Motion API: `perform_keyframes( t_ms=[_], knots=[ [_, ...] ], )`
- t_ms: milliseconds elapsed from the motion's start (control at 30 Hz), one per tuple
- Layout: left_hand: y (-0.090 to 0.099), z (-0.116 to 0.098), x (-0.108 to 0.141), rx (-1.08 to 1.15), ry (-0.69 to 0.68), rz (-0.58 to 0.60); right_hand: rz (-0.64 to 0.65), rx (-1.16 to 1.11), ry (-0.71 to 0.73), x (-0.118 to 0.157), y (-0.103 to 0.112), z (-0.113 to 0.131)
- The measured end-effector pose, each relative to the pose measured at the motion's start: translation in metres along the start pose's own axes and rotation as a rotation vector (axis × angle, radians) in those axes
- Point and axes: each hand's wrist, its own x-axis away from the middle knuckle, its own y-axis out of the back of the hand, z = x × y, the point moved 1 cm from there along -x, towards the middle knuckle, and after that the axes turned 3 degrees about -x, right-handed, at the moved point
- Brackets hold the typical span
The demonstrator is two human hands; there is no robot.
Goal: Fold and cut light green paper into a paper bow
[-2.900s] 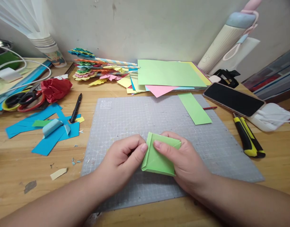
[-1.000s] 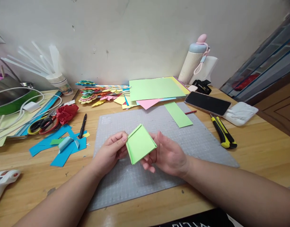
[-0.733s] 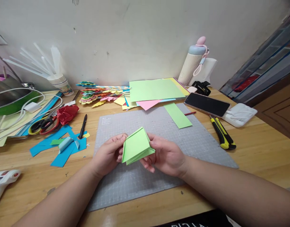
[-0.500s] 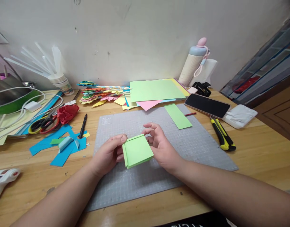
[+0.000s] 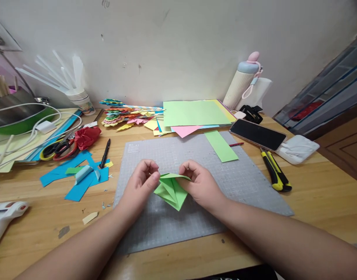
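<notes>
A folded green paper [image 5: 173, 191] hangs above the grey cutting mat [image 5: 155, 229], its layers partly spread apart so that inner creases show. My left hand [image 5: 143, 181] has thumb and fingers closed at the paper's upper left edge. On the other side my right hand [image 5: 200, 182] pinches the upper right corner, with the thumb hidden behind the paper. Farther back on the mat lies a green paper strip [image 5: 221, 146].
Behind the mat are stacked coloured sheets [image 5: 195, 112] and layered paper flowers [image 5: 117, 116]. To the right lie a utility knife [image 5: 276, 171] and a phone [image 5: 258, 134]. Scissors [image 5: 60, 147], blue scraps [image 5: 79, 190], a black pen [image 5: 105, 153] and a glue gun [image 5: 9, 212] are left.
The green paper has gone from a flat square to tilted with its layers opened. My right hand now grips its corner, and my left hand has moved to the upper edge.
</notes>
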Motion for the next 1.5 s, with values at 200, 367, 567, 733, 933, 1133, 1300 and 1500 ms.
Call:
perform_keyframes(
  t_ms=[200,367,567,733,933,1133,1300,1500],
  knots=[
    [-0.009,-0.005,0.011,-0.197,0.069,0.032,0.017,0.070,-0.053,-0.002,0.001,-0.002],
    [-0.005,-0.009,0.004,-0.204,0.196,0.101,0.156,0.201,-0.110,-0.006,0.009,0.001],
    [0.011,-0.015,-0.008,-0.260,0.249,0.146,0.279,0.247,-0.201,-0.015,0.019,0.010],
    [0.010,-0.022,-0.005,-0.357,0.182,0.063,0.258,0.250,-0.268,-0.019,0.020,0.012],
    [0.000,-0.029,0.013,-0.888,-0.513,0.081,0.233,0.316,-0.197,-0.019,0.020,0.005],
    [-0.004,-0.028,0.008,-1.085,-0.632,0.182,0.097,0.419,0.040,-0.017,0.019,0.008],
    [-0.007,-0.030,0.005,-1.104,-0.597,0.140,0.080,0.562,0.433,-0.003,0.015,0.025],
    [-0.007,-0.029,0.005,-1.124,-0.522,0.075,0.153,0.757,0.546,-0.003,0.014,0.023]
  ],
)
